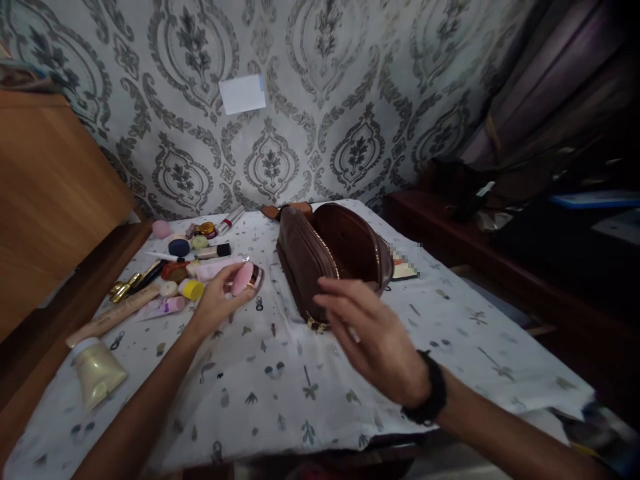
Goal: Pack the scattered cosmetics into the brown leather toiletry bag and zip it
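Between the fingers of my left hand is a small round jar with a pink lid, held just above the cloth left of the bag. A brown bag with a gold zipper lies unzipped, its dark inside showing. My right hand, with a black band on the wrist, is in front of the bag's near end, fingers stretched out and slightly apart, nothing seen in them. Whether its fingertips touch the bag I cannot tell. Left of my left hand lie a yellow-capped item and a pale pink tube.
On the patterned white cloth, several cosmetics lie at the left, among them a pink sponge, a dark blue round container and a cream tube. A small card is right of the bag. A wooden cabinet stands left.
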A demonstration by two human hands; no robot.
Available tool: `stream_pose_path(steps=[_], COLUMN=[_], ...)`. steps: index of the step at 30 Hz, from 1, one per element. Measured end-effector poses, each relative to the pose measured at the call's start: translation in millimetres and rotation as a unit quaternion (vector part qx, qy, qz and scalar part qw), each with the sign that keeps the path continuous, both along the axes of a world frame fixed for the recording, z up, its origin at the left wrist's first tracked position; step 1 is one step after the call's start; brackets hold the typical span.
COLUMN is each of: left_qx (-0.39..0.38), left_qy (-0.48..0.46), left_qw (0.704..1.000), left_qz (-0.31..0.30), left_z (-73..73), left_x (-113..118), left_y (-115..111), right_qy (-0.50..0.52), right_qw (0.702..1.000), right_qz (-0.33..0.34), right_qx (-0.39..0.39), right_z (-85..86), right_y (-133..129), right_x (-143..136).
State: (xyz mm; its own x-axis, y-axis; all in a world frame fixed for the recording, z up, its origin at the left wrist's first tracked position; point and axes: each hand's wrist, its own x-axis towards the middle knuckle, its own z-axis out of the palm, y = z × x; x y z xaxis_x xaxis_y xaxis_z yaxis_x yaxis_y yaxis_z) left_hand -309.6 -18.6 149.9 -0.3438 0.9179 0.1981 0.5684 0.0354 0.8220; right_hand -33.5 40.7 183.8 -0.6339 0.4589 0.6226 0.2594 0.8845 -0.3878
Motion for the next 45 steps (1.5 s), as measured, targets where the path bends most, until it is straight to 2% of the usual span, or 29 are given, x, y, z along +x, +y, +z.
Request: stream_pose_path(steps=[2,3,6,8,10,11,13,15,17,19,21,22,24,25,28,31,34,39,43,45], left_qx=[0.011,0.016,0.035,0.054,0.058,0.055,0.047,0.039,0.033,0.031,0.025,0.024,0.03,0.039,0.088,0.115,0.121,0.066,0.055,0.054], left_qy=[0.004,0.014,0.07,0.124,0.176,0.199,0.236,0.266,0.288,0.303,0.317,0.323,0.331,0.334,0.343,0.357,0.363,0.349,0.347,0.348], left_qw=[1.0,1.0,0.996,0.99,0.981,0.976,0.969,0.962,0.956,0.952,0.948,0.945,0.942,0.94,0.934,0.926,0.923,0.933,0.934,0.933], left_qz=[-0.012,-0.017,-0.033,-0.047,-0.061,-0.064,-0.059,-0.049,-0.042,-0.034,-0.032,-0.035,-0.047,-0.052,-0.053,-0.046,-0.049,-0.063,-0.067,-0.068], left_z=[-8.8,-13.3,-21.9,-22.8,-22.2,-22.3,-24.5,-29.8,-36.7,-42.9,-46.9,-48.0,-49.4,-50.2,-54.7,-61.1,-64.2,-60.5,-58.7,-58.9], left_x=[8.9,13.4,25.3,31.2,34.9,35.8,35.4,32.5,28.3,24.6,22.8,22.7,23.5,24.1,25.2,24.7,24.0,24.4,25.4,25.6], left_y=[-11.0,-17.4,-36.4,-46.1,-52.2,-53.9,-55.2,-53.7,-50.5,-47.1,-44.9,-44.3,-43.3,-42.8,-40.9,-40.6,-42.9,-45.1,-44.2,-43.8], right_qy=[-0.021,-0.026,0.001,0.041,0.069,0.073,0.06,0.037,0.024,0.031,0.035,0.027,-0.063,-0.083,-0.129,-0.175,-0.218,-0.245,-0.244,-0.238], right_qw=[0.994,0.99,0.964,0.92,0.88,0.873,0.889,0.917,0.938,0.949,0.941,0.928,0.889,0.877,0.848,0.815,0.793,0.801,0.77,0.766], right_qz=[0.106,0.128,0.131,0.123,0.116,0.111,0.087,0.046,-0.012,-0.099,-0.214,-0.285,-0.408,-0.429,-0.469,-0.499,-0.508,-0.495,-0.547,-0.556], right_qx=[-0.021,-0.052,-0.23,-0.37,-0.456,-0.469,-0.445,-0.395,-0.347,-0.298,-0.26,-0.239,-0.2,-0.199,-0.209,-0.237,-0.257,-0.23,-0.219,-0.216], right_z=[-18.0,-27.7,-52.8,-62.7,-66.7,-67.0,-65.8,-63.7,-61.3,-58.2,-54.0,-51.8,-48.2,-47.3,-47.9,-51.8,-55.0,-59.6,-72.6,-81.1], right_y=[-18.6,-26.6,-43.0,-47.1,-46.7,-45.4,-41.2,-34.9,-24.6,-6.6,22.3,41.0,84.7,108.0,171.9,211.7,225.0,232.6,250.8,260.2], right_x=[-10.5,-17.0,-40.5,-55.5,-64.3,-64.9,-56.4,-35.0,-3.4,34.0,71.2,87.6,113.1,121.5,129.9,123.2,117.2,125.3,133.2,137.3])
